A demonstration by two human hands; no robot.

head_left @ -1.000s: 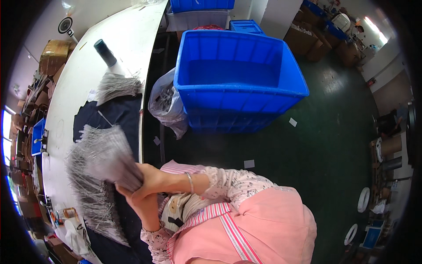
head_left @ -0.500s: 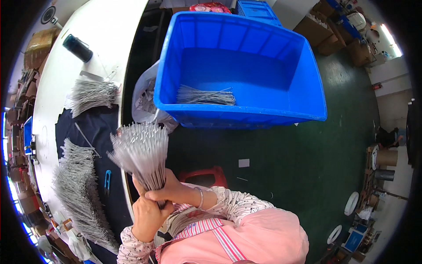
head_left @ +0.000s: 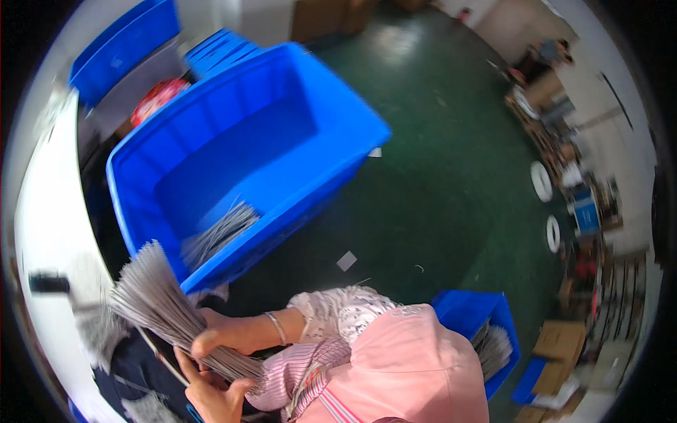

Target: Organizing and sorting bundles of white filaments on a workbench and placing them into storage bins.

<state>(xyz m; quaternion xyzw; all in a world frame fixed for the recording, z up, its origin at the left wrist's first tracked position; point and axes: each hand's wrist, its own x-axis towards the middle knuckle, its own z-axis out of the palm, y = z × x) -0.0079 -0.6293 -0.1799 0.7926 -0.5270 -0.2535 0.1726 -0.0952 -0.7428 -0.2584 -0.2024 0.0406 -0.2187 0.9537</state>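
A thick bundle of thin grey wire rods (head_left: 161, 292) slants in front of me, its pale tips fanned out toward the upper left. My right hand (head_left: 224, 333), with a bangle at the wrist, is closed around its lower part. Just below it, my left hand (head_left: 215, 400) has thumb and forefinger spread. That hand is beside the bundle's lower end; some of its fingers are partly hidden. Beyond the bundle stands a large blue bin (head_left: 282, 211), with a smaller batch of similar rods (head_left: 224, 231) lying in its near left corner.
To the left runs a white table (head_left: 53, 204) with a dark cylinder (head_left: 49, 283), a blurred heap of rods (head_left: 99, 328) and a dark cloth (head_left: 137, 359). A smaller blue bin (head_left: 462, 307) holding more rods stands at my right. A white paper piece (head_left: 346, 261) lies on the green floor.
The view has swung right, so bin and table appear farther left and tilted. My left hand has loosened from the bundle and spread its fingers; the right keeps its grip.
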